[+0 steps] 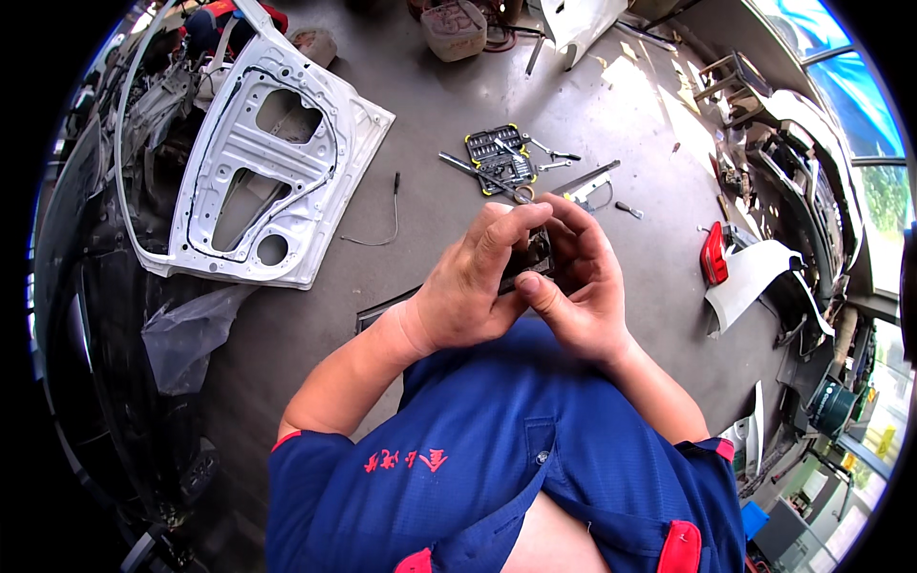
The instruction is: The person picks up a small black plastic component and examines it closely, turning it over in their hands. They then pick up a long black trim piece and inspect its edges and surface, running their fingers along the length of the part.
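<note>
Both hands are raised together in front of my chest, around a small dark part [539, 252] that looks like metal. My left hand [460, 288] grips it from the left, with its fingers curled over the top. From the right, my right hand [585, 304] closes on the same part, its thumb pressed near the lower edge. Fingers hide most of the part, so I cannot tell its exact kind. A long dark strip [380, 309] shows behind my left wrist; whether it joins the held part is hidden.
A white car door shell [361, 143] stands at the left, above a clear plastic sheet [196, 334]. An open tool case [497, 143] and loose tools lie on the floor ahead. A red tail light [713, 254] and white body panel [750, 282] are at the right.
</note>
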